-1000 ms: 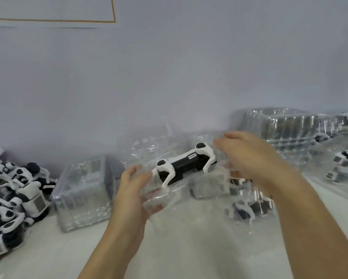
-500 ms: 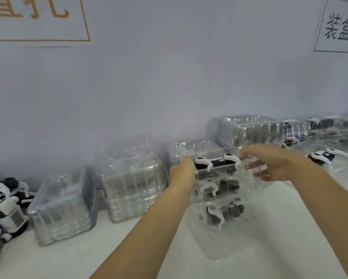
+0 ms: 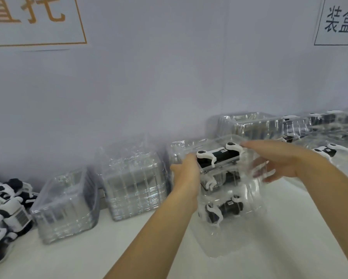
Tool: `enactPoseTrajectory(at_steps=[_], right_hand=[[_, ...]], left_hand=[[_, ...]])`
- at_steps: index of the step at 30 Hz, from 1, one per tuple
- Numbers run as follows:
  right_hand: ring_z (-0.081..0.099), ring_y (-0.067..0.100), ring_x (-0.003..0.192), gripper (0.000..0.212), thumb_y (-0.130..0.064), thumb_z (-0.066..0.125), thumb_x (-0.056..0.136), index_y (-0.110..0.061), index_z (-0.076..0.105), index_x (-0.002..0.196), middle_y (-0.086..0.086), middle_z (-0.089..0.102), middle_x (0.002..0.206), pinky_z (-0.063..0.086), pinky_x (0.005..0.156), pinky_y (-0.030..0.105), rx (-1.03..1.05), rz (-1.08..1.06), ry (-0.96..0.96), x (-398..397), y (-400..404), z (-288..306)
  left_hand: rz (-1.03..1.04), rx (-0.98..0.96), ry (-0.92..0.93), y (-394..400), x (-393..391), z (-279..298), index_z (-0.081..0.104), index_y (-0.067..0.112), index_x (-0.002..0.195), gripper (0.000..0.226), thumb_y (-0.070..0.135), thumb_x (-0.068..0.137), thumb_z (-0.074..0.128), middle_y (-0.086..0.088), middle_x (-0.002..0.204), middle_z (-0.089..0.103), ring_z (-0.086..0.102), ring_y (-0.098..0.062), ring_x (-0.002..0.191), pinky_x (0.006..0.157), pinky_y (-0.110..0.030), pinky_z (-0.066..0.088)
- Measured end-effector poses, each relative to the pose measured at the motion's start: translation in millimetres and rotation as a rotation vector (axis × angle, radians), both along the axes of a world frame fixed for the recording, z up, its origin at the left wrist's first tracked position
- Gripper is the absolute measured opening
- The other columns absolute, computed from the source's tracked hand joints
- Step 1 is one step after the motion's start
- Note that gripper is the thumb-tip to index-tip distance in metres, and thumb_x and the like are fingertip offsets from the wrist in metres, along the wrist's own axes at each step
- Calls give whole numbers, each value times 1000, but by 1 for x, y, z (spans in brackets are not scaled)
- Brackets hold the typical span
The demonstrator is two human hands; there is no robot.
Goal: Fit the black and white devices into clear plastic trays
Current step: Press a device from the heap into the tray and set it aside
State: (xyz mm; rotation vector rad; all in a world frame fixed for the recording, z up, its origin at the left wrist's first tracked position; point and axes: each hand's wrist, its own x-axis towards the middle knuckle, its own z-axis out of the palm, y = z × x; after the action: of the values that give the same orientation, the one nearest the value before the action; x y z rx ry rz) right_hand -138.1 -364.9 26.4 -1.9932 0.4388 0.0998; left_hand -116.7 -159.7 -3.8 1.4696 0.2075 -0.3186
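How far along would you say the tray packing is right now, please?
Done: two filled trays stacked on the table. In hand: the left hand and right hand hold a tray with a device above them. Left: a pile of loose devices and empty trays.
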Motion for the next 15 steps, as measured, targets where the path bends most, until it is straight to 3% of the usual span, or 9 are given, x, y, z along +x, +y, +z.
enactPoseTrajectory(at_steps=[3, 6, 8, 10, 12, 15], right_hand=[[65, 33, 83, 45, -69, 60, 83, -34, 57, 112, 17, 66, 107, 56, 75, 42, 3, -30, -12, -4, -5, -1], [59, 31, 77, 44, -60, 62, 87, -27, 60, 116, 16, 66, 98, 52, 71, 38, 20, -46, 3, -11, -7, -11], [57, 30, 78, 41, -57, 61, 90, -27, 61, 117, 16, 65, 101, 50, 72, 37, 40, -60, 8, -15, -7, -18], [57, 29, 81, 38, -57, 60, 91, -32, 61, 119, 15, 65, 107, 50, 76, 39, 82, -74, 5, -17, -9, -21], [56, 30, 85, 38, -56, 61, 91, -33, 60, 122, 14, 63, 115, 50, 79, 40, 115, -78, -9, -17, -10, -22], [55, 28, 85, 39, -52, 60, 93, -31, 59, 125, 12, 60, 118, 48, 77, 39, 130, -87, -46, -15, -10, -25]], left_hand=[[9, 0, 5, -1, -11, 4, 19, 24, 150, 62, 39, 96, 43, 5, 99, 46, 51, -26, 106, 102, -47, 43], [12, 37, 22, -5, -21, -1, 11, 21, 155, 68, 38, 98, 44, 5, 92, 42, 47, -19, 88, 85, -39, 39], [23, 73, 19, -10, -25, -7, 11, 18, 154, 69, 39, 99, 46, 0, 116, 48, 48, -25, 104, 88, -39, 38], [33, 108, 3, -13, -25, -11, 10, 17, 154, 74, 41, 96, 50, -8, 146, 38, 38, -31, 131, 103, -45, 37], [44, 98, 17, -14, -23, -11, 13, 17, 154, 78, 43, 93, 54, -11, 153, 33, 36, -33, 135, 106, -47, 36], [40, 11, 43, -11, -21, -11, 22, 19, 147, 75, 45, 89, 61, -13, 146, 41, 47, -32, 123, 92, -43, 41]])
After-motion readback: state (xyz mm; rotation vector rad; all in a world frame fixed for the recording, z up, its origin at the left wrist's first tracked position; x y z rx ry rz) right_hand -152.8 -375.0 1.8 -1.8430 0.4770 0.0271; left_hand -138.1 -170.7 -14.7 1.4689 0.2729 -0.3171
